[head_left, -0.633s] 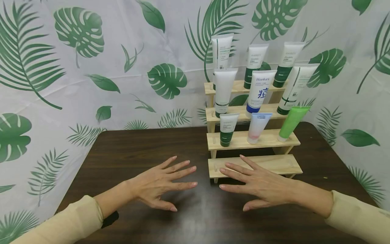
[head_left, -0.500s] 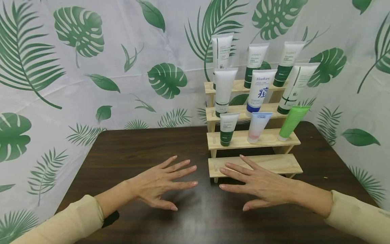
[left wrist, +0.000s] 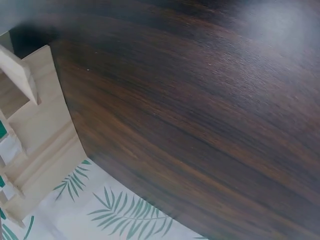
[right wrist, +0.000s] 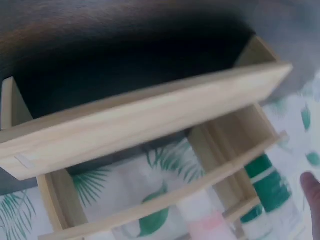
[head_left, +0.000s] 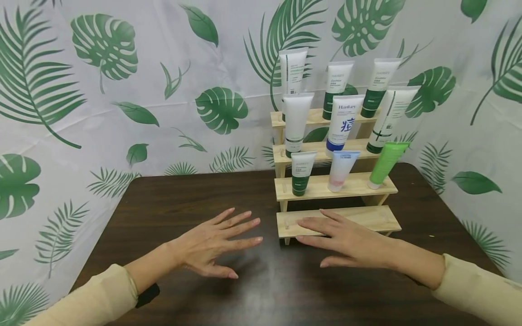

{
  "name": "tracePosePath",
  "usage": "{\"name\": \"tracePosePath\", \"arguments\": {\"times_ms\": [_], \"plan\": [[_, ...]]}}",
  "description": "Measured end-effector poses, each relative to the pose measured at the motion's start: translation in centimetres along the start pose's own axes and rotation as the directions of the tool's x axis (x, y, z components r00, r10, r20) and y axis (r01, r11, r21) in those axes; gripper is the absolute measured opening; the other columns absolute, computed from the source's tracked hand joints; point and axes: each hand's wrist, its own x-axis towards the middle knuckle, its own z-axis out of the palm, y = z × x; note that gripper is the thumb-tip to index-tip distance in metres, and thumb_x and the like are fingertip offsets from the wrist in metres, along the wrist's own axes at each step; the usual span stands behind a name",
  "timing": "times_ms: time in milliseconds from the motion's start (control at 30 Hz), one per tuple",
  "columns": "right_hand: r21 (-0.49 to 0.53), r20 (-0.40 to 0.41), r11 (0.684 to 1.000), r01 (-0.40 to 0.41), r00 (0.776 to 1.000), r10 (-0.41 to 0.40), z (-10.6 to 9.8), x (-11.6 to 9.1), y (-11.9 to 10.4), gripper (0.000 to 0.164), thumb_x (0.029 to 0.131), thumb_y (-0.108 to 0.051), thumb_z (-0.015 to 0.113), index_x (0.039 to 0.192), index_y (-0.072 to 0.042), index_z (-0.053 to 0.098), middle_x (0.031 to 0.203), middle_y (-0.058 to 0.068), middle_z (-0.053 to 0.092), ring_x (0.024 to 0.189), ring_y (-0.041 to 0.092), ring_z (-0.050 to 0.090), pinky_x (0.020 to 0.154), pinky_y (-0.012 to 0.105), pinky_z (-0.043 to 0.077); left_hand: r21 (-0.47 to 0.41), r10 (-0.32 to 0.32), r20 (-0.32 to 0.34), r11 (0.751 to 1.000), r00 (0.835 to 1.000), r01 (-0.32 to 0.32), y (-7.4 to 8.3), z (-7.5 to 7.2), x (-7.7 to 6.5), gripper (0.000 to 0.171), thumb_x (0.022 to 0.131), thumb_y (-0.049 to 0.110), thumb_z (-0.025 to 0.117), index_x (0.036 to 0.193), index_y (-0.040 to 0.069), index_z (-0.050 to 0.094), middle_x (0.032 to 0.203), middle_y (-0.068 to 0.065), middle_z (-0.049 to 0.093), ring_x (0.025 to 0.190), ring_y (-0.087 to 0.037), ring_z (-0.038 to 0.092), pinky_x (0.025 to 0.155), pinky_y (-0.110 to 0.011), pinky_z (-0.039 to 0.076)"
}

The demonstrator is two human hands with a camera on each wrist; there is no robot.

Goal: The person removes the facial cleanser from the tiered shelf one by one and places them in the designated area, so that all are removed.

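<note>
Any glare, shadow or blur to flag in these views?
Head: soft glare on the dark table, shadow near the left hand; left wrist: pale glare at upper right, hazy picture; right wrist: wooden rack and pink-tinted tube blurred, deep shadow across the upper middle.

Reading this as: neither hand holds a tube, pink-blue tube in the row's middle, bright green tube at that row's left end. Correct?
Wrong end: the bright green tube is at the right end of that row, as the head view shows. The rest stands: neither the left hand nor the right hand holds a tube, and the pink-blue tube is in the middle.
</note>
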Motion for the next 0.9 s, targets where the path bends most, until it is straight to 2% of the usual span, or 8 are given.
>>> {"name": "tracePosePath", "arguments": {"times_ms": [100,167,233,333,433,633,767,900], "plan": [[0.059,-0.123,0.998,-0.027,0.992,0.034,-1.3,0.3,0.4,0.052,0.093,-0.04,0.055,0.137,-0.013,0.049,0.136,0.006,0.051,0.124,0.019,0.048,0.11,0.025,0.028,-0.038,-0.051,-0.032,0.998,0.998,0.05,-0.1,-0.3,0.3,0.076,0.09,0.063,0.042,0.151,0.02,0.022,0.158,-0.007,0.014,0.145,-0.027,0.013,0.113,-0.052,0.019],[0.08,-0.25,0.997,-0.009,0.968,0.029,-2.5,0.7,0.8,0.045,0.096,-0.036,0.053,0.129,-0.007,0.056,0.126,0.007,0.058,0.116,0.018,0.053,0.104,0.019,0.034,-0.09,-0.093,-0.073,0.992,0.993,0.086,-0.2,-0.4,0.5,0.076,0.091,0.062,0.042,0.15,0.019,0.023,0.158,-0.006,0.016,0.144,-0.026,0.014,0.113,-0.052,0.02],[0.09,-0.379,0.996,0.002,0.925,0.033,-3.9,1.0,1.3,0.041,0.096,-0.033,0.051,0.121,-0.001,0.062,0.117,0.011,0.062,0.112,0.016,0.055,0.101,0.016,0.037,-0.169,-0.149,-0.117,0.977,0.982,0.128,-0.4,-0.6,0.8,0.075,0.091,0.061,0.043,0.15,0.018,0.024,0.157,-0.004,0.02,0.144,-0.024,0.017,0.113,-0.05,0.021],[0.073,-0.562,0.997,-0.032,0.825,0.068,-6.3,1.2,2.1,0.041,0.096,-0.033,0.053,0.107,0.005,0.067,0.107,0.014,0.066,0.111,0.01,0.057,0.096,0.013,0.04,-0.322,-0.26,-0.183,0.927,0.948,0.192,-0.7,-1.0,1.2,0.073,0.091,0.053,0.051,0.149,0.016,0.027,0.154,-0.003,0.027,0.142,-0.023,0.023,0.114,-0.045,0.023],[0.142,-0.68,0.979,-0.146,0.704,0.204,-9.0,0.8,2.9,0.043,0.094,-0.031,0.057,0.103,0.01,0.066,0.107,0.005,0.069,0.109,0.002,0.058,0.09,0.011,0.043,-0.468,-0.381,-0.25,0.852,0.89,0.234,-1.0,-1.3,1.8,0.069,0.09,0.037,0.062,0.148,0.014,0.03,0.151,-0.004,0.034,0.139,-0.021,0.031,0.112,-0.038,0.029],[0.468,-0.777,0.848,-0.248,0.343,0.528,-12.9,-1.4,5.7,0.023,0.089,0.003,0.059,0.109,0.016,0.061,0.099,0.0,0.068,0.089,0.01,0.063,0.083,0.015,0.048,-0.661,-0.554,-0.374,0.722,0.743,0.206,-2.5,-1.9,3.5,0.06,0.088,0.01,0.065,0.142,0.008,0.04,0.143,-0.006,0.046,0.132,-0.018,0.042,0.107,-0.028,0.037],[0.648,-0.713,0.724,-0.237,0.149,0.686,-13.2,-3.6,8.6,0.024,0.09,0.001,0.059,0.112,0.008,0.063,0.093,0.002,0.066,0.086,0.012,0.062,0.08,0.014,0.05,-0.758,-0.645,-0.396,0.631,0.654,0.163,-3.8,-2.4,4.6,0.054,0.091,0.005,0.06,0.142,0.006,0.04,0.141,-0.01,0.048,0.13,-0.02,0.045,0.104,-0.023,0.038],[0.845,-0.517,0.516,-0.139,0.031,0.855,-11.6,-6.0,10.8,0.024,0.09,-0.008,0.061,0.112,0.0,0.064,0.093,0.003,0.064,0.087,0.011,0.06,0.074,0.011,0.051,-0.839,-0.712,-0.395,0.537,0.58,0.089,-4.9,-2.9,5.6,0.051,0.093,0.002,0.055,0.141,0.003,0.039,0.139,-0.014,0.049,0.128,-0.024,0.047,0.1,-0.022,0.042]]}}
